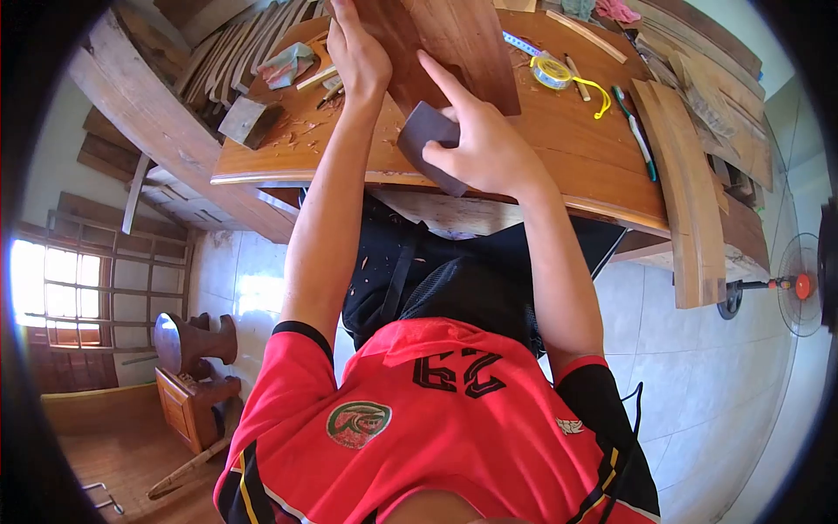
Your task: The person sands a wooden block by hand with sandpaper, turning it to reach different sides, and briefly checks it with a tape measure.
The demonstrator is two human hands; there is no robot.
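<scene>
A brown wooden board (pixel 471 44) is tilted up over the table and runs out of the top of the view. At its left edge, my left hand (pixel 360 59) grips it, with part of the fingers beyond the frame. My right hand (pixel 493 144) holds a dark grey folded piece of sandpaper (pixel 429 144) between thumb and fingers, just below the board. The right index finger is stretched out and points at the board's face, seeming to touch it. Wood shavings (pixel 301 135) lie on the table around a small wooden block (pixel 250 120).
On the wooden table (pixel 594 179) are a yellow tape measure (pixel 552 72), a toothbrush (pixel 635 131) and a crumpled cloth (pixel 285 65). Long planks (pixel 685 192) lean along the right side. More timber (pixel 157 96) is stacked at the left. A fan (pixel 801 286) stands far right.
</scene>
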